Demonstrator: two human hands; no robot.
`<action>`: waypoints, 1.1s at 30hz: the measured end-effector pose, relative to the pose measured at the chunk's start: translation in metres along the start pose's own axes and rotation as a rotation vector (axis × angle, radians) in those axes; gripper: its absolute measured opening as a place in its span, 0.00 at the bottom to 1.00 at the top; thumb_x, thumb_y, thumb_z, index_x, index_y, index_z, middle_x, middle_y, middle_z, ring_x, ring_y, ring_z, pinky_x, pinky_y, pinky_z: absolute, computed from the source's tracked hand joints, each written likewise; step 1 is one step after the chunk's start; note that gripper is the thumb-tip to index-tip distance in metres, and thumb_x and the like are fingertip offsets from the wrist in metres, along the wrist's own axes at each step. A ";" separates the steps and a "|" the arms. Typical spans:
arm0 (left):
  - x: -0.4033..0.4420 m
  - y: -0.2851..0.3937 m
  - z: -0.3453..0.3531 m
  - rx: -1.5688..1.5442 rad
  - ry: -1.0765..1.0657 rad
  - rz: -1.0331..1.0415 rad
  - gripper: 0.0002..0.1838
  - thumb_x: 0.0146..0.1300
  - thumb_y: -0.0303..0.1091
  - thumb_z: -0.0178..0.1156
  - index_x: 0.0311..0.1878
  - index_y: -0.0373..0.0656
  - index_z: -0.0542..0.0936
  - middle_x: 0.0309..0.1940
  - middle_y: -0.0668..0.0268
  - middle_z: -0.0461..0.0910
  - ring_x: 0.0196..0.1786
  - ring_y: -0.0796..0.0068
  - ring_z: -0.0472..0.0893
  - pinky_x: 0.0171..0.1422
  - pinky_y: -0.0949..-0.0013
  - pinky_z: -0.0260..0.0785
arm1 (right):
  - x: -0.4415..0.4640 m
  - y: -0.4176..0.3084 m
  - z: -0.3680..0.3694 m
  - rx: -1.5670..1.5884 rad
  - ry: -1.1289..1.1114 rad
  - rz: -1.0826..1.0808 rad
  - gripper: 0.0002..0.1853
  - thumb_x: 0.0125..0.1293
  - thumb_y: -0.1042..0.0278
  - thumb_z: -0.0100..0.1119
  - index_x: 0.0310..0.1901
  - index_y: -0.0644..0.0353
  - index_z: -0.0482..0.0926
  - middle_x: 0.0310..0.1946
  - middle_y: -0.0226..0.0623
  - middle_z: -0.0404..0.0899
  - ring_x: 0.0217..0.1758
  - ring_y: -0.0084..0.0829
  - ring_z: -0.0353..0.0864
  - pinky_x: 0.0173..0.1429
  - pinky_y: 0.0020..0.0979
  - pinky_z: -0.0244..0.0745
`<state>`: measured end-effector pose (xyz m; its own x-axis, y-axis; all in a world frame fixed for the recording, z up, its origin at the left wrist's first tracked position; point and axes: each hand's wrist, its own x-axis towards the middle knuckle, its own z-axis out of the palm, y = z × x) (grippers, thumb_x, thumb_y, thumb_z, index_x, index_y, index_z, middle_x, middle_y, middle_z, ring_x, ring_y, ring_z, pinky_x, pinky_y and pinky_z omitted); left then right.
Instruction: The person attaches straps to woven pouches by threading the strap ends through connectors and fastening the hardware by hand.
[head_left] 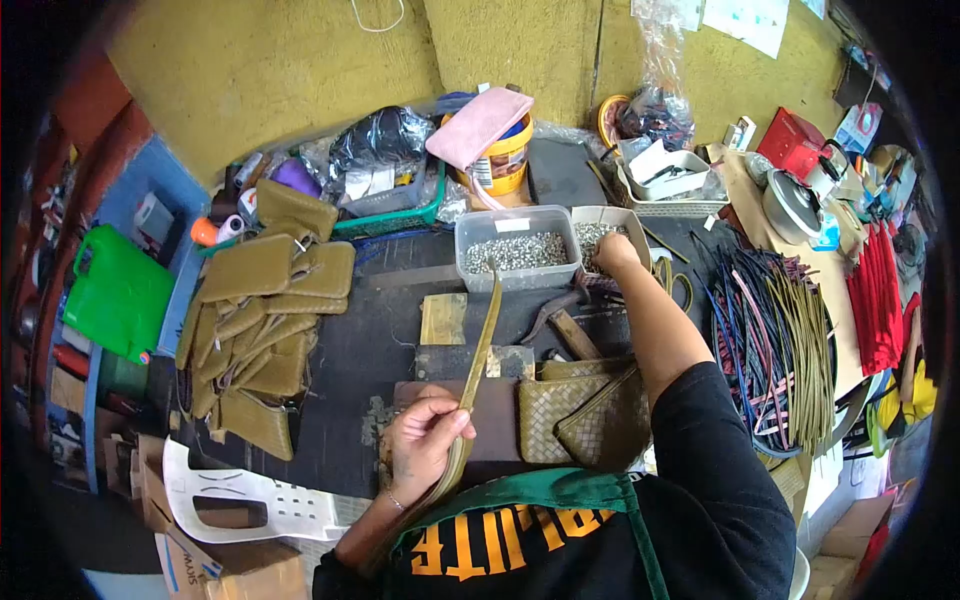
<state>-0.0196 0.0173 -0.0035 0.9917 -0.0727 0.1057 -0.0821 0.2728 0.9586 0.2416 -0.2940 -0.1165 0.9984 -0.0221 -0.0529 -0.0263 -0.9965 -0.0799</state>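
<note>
My left hand (425,442) is closed on a long olive strap (484,345), pinched between thumb and fingers. The strap's free end stands up toward the clear plastic tub (516,281), and its tail runs down along my forearm. Across the table, my right hand (614,252) reaches into a small box (625,216) of shiny small metal pieces (590,233). Its fingers look curled together, and whatever is between them is hidden. More small metal pieces fill the tub beside it. Olive woven pouches (555,415) lie between my arms.
Olive pouches (255,330) are piled at left. Bundled straps (775,345) lie at right. Below the box are a hammer (575,335) and a curved dark tool (545,318). A yellow bucket (502,165) stands behind, a white plastic chair (255,505) at front left.
</note>
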 end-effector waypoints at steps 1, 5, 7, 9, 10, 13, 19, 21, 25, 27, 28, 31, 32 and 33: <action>0.000 0.000 0.001 -0.009 0.007 -0.007 0.03 0.54 0.20 0.50 0.29 0.32 0.73 0.26 0.65 0.69 0.25 0.80 0.72 0.32 0.79 0.65 | 0.005 0.004 0.011 -0.004 -0.008 -0.002 0.10 0.44 0.65 0.56 0.27 0.61 0.79 0.30 0.47 0.77 0.37 0.40 0.77 0.45 0.35 0.71; -0.002 -0.004 0.000 -0.009 -0.014 0.001 0.03 0.54 0.20 0.50 0.29 0.32 0.73 0.26 0.65 0.69 0.25 0.80 0.73 0.33 0.78 0.65 | 0.003 0.004 0.015 0.091 0.052 0.097 0.10 0.45 0.67 0.52 0.28 0.62 0.78 0.31 0.49 0.76 0.37 0.43 0.76 0.46 0.36 0.70; -0.003 -0.004 -0.001 0.001 -0.018 0.012 0.03 0.54 0.20 0.50 0.29 0.32 0.73 0.26 0.65 0.69 0.25 0.80 0.73 0.32 0.78 0.66 | -0.004 0.001 0.007 0.145 0.181 0.094 0.11 0.44 0.67 0.51 0.29 0.62 0.78 0.32 0.51 0.76 0.38 0.44 0.76 0.47 0.36 0.70; -0.004 -0.004 -0.001 0.006 -0.023 0.025 0.02 0.54 0.20 0.50 0.29 0.32 0.73 0.26 0.65 0.69 0.25 0.80 0.73 0.32 0.78 0.66 | -0.016 -0.005 -0.007 0.193 0.227 0.104 0.12 0.44 0.66 0.51 0.28 0.62 0.78 0.31 0.51 0.76 0.37 0.44 0.76 0.45 0.36 0.70; -0.006 -0.005 -0.001 -0.005 -0.022 0.018 0.02 0.54 0.20 0.50 0.29 0.32 0.73 0.26 0.65 0.69 0.25 0.80 0.73 0.32 0.79 0.66 | -0.021 -0.007 -0.011 0.243 0.268 0.114 0.12 0.43 0.65 0.52 0.28 0.62 0.78 0.29 0.50 0.76 0.36 0.45 0.76 0.44 0.37 0.70; -0.006 -0.008 -0.004 -0.019 -0.028 0.018 0.02 0.54 0.19 0.51 0.30 0.32 0.73 0.28 0.66 0.69 0.26 0.80 0.74 0.32 0.79 0.67 | -0.028 -0.008 -0.015 0.286 0.396 0.069 0.12 0.43 0.62 0.54 0.26 0.63 0.76 0.26 0.49 0.76 0.33 0.45 0.76 0.41 0.38 0.70; -0.008 -0.002 -0.007 0.013 0.004 0.031 0.01 0.54 0.19 0.52 0.30 0.32 0.73 0.29 0.67 0.68 0.26 0.80 0.74 0.32 0.80 0.69 | -0.035 -0.009 -0.043 0.711 0.709 -0.011 0.14 0.47 0.64 0.58 0.35 0.61 0.74 0.27 0.45 0.76 0.31 0.41 0.76 0.36 0.34 0.69; -0.008 -0.004 -0.005 -0.033 0.023 0.037 0.01 0.54 0.19 0.53 0.30 0.33 0.73 0.28 0.67 0.68 0.26 0.81 0.74 0.32 0.80 0.68 | -0.044 -0.010 -0.073 0.850 0.700 -0.041 0.12 0.51 0.66 0.58 0.35 0.64 0.76 0.23 0.40 0.77 0.27 0.29 0.75 0.34 0.27 0.68; -0.011 -0.005 0.002 -0.008 0.048 0.076 0.01 0.53 0.19 0.53 0.30 0.33 0.73 0.28 0.67 0.69 0.26 0.81 0.74 0.31 0.81 0.68 | -0.121 -0.038 -0.123 1.744 0.350 -0.210 0.08 0.56 0.71 0.54 0.35 0.67 0.74 0.26 0.29 0.74 0.25 0.14 0.66 0.30 0.14 0.60; -0.010 -0.005 0.005 0.070 0.040 0.088 0.01 0.53 0.20 0.54 0.30 0.33 0.73 0.29 0.67 0.69 0.26 0.81 0.74 0.31 0.81 0.68 | -0.179 -0.068 -0.121 1.892 0.056 -0.306 0.07 0.56 0.72 0.53 0.35 0.66 0.74 0.28 0.32 0.74 0.29 0.19 0.69 0.35 0.17 0.63; -0.010 -0.007 0.007 0.055 0.042 0.101 0.01 0.52 0.19 0.54 0.29 0.32 0.73 0.29 0.67 0.69 0.26 0.81 0.74 0.31 0.81 0.68 | -0.213 -0.088 -0.122 1.773 0.045 -0.235 0.08 0.55 0.72 0.54 0.35 0.66 0.74 0.29 0.34 0.75 0.31 0.22 0.72 0.39 0.20 0.65; -0.012 -0.008 0.012 0.104 -0.005 0.146 0.02 0.52 0.19 0.55 0.30 0.31 0.73 0.28 0.67 0.69 0.26 0.82 0.74 0.30 0.81 0.69 | -0.265 -0.120 -0.100 2.036 -0.253 -0.301 0.06 0.53 0.78 0.56 0.34 0.66 0.74 0.29 0.37 0.77 0.35 0.25 0.76 0.42 0.24 0.70; -0.015 -0.009 0.013 0.113 -0.021 0.152 0.02 0.52 0.20 0.56 0.30 0.32 0.74 0.28 0.67 0.69 0.27 0.82 0.74 0.30 0.81 0.69 | -0.272 -0.127 -0.095 2.053 -0.284 -0.285 0.05 0.54 0.78 0.55 0.33 0.66 0.74 0.29 0.36 0.77 0.35 0.24 0.76 0.42 0.23 0.70; -0.017 -0.005 0.014 0.150 -0.038 0.112 0.03 0.52 0.21 0.57 0.30 0.32 0.74 0.28 0.67 0.69 0.27 0.82 0.74 0.31 0.81 0.69 | -0.277 -0.133 -0.091 2.072 -0.308 -0.267 0.04 0.54 0.78 0.55 0.33 0.65 0.74 0.29 0.34 0.76 0.35 0.23 0.75 0.41 0.22 0.70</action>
<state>-0.0377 0.0033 -0.0065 0.9714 -0.0865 0.2210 -0.2083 0.1358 0.9686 -0.0273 -0.1630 -0.0006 0.9537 0.2984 0.0385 -0.1401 0.5539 -0.8207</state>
